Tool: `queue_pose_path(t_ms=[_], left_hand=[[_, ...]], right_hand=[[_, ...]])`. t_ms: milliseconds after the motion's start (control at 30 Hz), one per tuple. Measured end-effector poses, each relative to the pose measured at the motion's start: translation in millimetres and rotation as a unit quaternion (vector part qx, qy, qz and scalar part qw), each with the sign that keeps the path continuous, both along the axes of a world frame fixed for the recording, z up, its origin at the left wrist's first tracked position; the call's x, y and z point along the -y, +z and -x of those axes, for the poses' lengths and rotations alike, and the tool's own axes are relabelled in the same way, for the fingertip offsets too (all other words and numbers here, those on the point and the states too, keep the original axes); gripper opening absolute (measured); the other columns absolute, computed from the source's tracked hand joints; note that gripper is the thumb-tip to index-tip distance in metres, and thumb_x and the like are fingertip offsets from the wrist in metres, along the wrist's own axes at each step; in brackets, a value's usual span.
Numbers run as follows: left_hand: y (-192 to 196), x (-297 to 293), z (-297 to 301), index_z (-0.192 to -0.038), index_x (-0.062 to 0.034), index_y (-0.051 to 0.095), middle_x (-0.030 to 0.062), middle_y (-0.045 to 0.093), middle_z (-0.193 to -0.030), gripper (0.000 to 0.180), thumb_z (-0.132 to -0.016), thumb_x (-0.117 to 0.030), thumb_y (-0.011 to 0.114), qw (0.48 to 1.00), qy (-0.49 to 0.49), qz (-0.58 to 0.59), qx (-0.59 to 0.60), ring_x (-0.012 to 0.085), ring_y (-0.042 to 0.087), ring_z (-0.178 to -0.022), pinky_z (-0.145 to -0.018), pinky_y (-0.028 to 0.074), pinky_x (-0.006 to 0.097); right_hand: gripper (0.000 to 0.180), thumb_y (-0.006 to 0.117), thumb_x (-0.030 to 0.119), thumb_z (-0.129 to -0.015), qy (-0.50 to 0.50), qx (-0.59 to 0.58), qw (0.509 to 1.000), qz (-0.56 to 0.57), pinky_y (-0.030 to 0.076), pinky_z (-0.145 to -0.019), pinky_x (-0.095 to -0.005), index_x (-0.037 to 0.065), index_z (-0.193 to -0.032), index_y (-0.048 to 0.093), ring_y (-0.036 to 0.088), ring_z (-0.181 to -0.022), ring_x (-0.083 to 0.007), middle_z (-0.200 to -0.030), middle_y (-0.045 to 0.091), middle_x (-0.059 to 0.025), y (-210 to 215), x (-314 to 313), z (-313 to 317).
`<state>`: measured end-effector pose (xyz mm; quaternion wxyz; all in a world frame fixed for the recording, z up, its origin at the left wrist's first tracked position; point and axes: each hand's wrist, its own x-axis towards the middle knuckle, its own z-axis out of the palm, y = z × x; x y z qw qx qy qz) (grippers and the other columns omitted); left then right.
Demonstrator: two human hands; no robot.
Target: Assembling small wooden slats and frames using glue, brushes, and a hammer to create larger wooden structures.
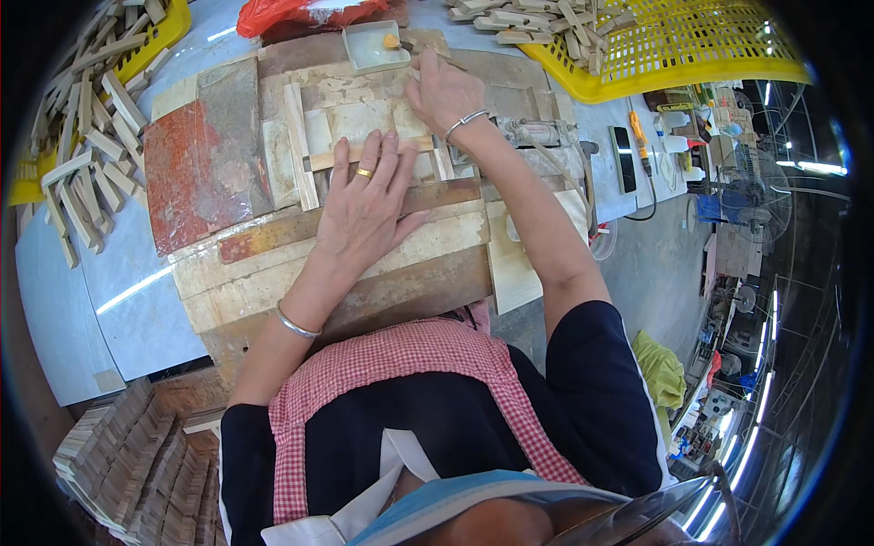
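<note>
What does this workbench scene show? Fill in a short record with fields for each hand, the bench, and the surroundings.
left hand: flat, palm down, pressing a wooden strip on the jig
right hand: reaching forward, holding a brush at the dish
dish: small, square, whitish, with a yellow dab inside
jig: stained boards on a pale table
baskets: yellow, holding wood pieces, at both far corners
near left: stacks of wood pieces
</note>
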<state>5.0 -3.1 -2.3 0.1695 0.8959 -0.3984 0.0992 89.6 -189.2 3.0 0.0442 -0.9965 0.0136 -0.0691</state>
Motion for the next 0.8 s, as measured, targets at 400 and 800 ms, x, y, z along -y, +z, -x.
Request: queue_pose_path(t_ms=[400, 800], left_hand=[[4, 2, 3, -0.14, -0.0377, 0.039, 0.0221, 0.038, -0.14, 0.066, -0.079, -0.052, 0.061, 0.999, -0.026, -0.017, -0.012, 0.0364, 0.036, -0.13, -0.105, 0.023, 0.061], [4, -6, 1, -0.135, -0.0325, 0.045, 0.0211, 0.041, -0.137, 0.06, -0.08, -0.052, 0.06, 1.0, -0.023, 0.005, -0.006, 0.0389, 0.036, -0.129, -0.108, 0.02, 0.059]], right_hand=[[0.03, 0.059, 0.034, -0.083, 0.046, 0.0, 0.997, -0.055, 0.05, -0.074, -0.0421, 0.013, -0.103, 0.065, 0.064, -0.081, -0.0317, -0.089, 0.064, -0.0135, 14, 25, 3], [0.022, 0.059, 0.022, -0.084, 0.061, 0.084, 0.988, -0.111, 0.05, -0.076, -0.0398, 0.008, -0.1, 0.066, 0.062, -0.084, -0.0317, -0.089, 0.061, -0.0139, 22, 10, 23]])
